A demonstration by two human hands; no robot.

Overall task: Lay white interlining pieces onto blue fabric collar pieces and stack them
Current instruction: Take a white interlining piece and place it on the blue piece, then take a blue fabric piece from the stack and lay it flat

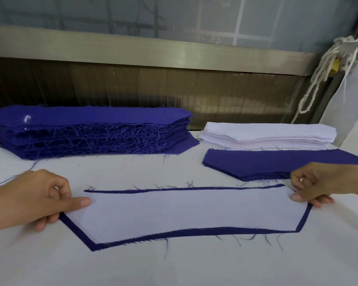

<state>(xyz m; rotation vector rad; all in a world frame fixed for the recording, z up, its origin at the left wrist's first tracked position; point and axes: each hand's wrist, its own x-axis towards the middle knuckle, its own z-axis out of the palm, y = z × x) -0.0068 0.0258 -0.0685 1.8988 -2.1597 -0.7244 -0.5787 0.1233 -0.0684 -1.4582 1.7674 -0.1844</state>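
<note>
A white interlining piece (184,213) lies on a blue collar piece (79,229) in front of me, with a narrow blue border showing around it. My left hand (39,197) pinches the pair's left end, thumb on top of the white piece. At the right end my right hand (318,184) pinches the pair the same way. A tall pile of blue collar pieces (87,133) with frayed edges sits at the back left. At the back right a pile of white interlining pieces (267,135) rests on a low stack of blue pieces (277,164).
The work surface is a white table (174,269). Behind it runs a dark wall under a metal sill (153,50). A knotted white rope (322,73) hangs at the far right. Loose blue threads lie around the piles.
</note>
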